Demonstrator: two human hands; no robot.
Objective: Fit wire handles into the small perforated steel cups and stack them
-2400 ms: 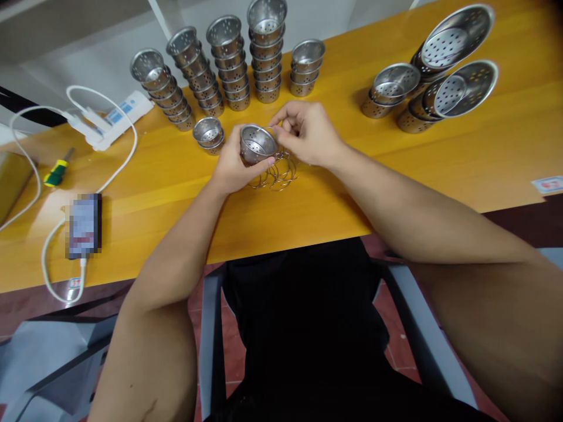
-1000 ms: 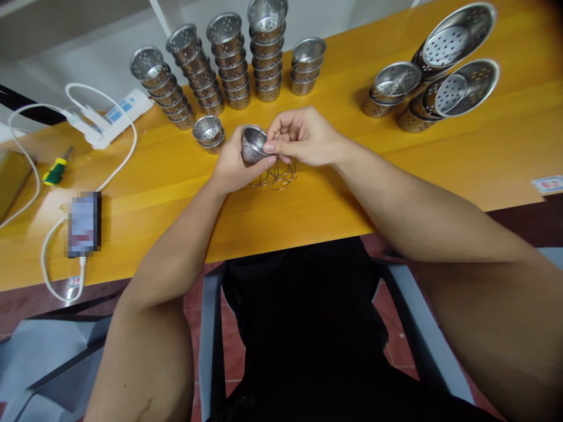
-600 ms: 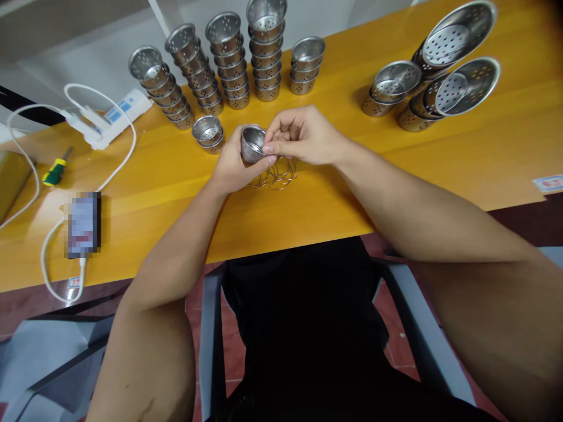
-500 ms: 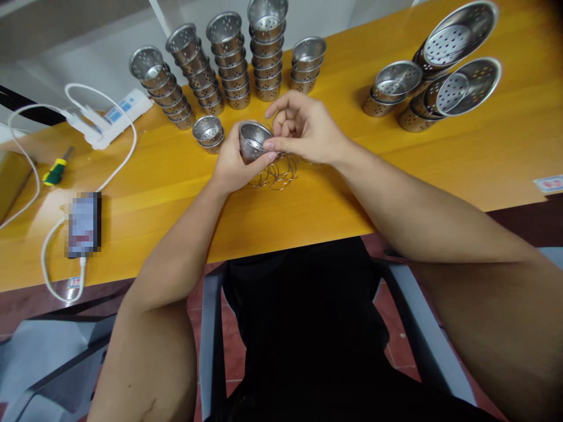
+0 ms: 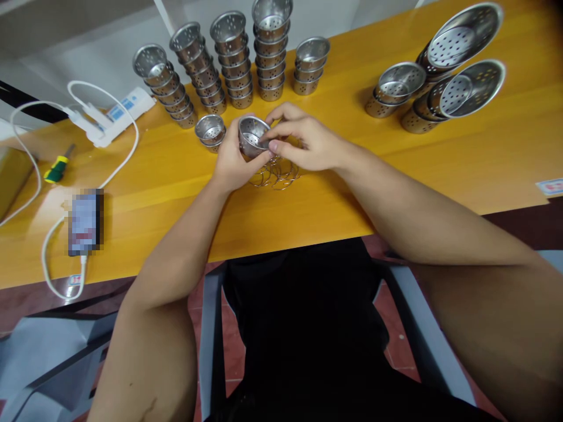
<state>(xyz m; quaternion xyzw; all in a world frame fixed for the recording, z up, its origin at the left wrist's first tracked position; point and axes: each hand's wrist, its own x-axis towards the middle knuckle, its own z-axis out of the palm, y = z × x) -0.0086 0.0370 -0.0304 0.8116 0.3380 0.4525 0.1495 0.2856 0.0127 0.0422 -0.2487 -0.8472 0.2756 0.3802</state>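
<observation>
Because our left hand point(image 5: 232, 159) cupped the perforated steel cup point(image 5: 252, 135) tilted rightward, our right hand point(image 5: 303, 142) could press pinched fingertips point(image 5: 269, 143) against its rim above the loose wire rings point(image 5: 278, 173).

Across the yellow table point(image 5: 396, 170), five stacks of small perforated metal cups point(image 5: 233, 64) line the 12 o'clock edge. Larger perforated bowls point(image 5: 444, 76) lie tipped at 2 o'clock. At 10 o'clock sit a white power strip point(image 5: 118, 114) and a green-handled screwdriver point(image 5: 56, 170); a phone point(image 5: 85, 221) on a white cable point(image 5: 48, 266) lies at 9 o'clock.
</observation>
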